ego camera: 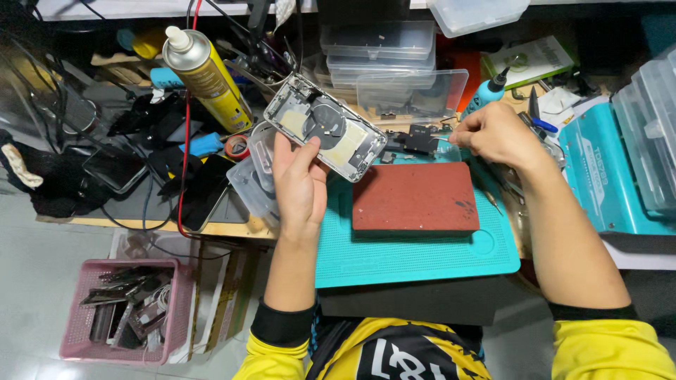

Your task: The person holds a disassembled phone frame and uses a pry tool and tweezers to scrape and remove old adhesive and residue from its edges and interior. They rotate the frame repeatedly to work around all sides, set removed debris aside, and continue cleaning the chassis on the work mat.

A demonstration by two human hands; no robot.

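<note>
My left hand holds an opened phone housing tilted above the teal work mat, its inner side with a round coil facing up. My right hand is closed on a thin tool, probably tweezers, whose tip reaches toward small black parts lying at the mat's far edge. A red-brown rectangular pad lies on the mat between my hands.
A yellow spray can stands at the back left beside dark phone parts and cables. Clear plastic boxes are stacked at the back. A teal device and a parts organiser sit right. A pink basket of scrap sits on the floor, left.
</note>
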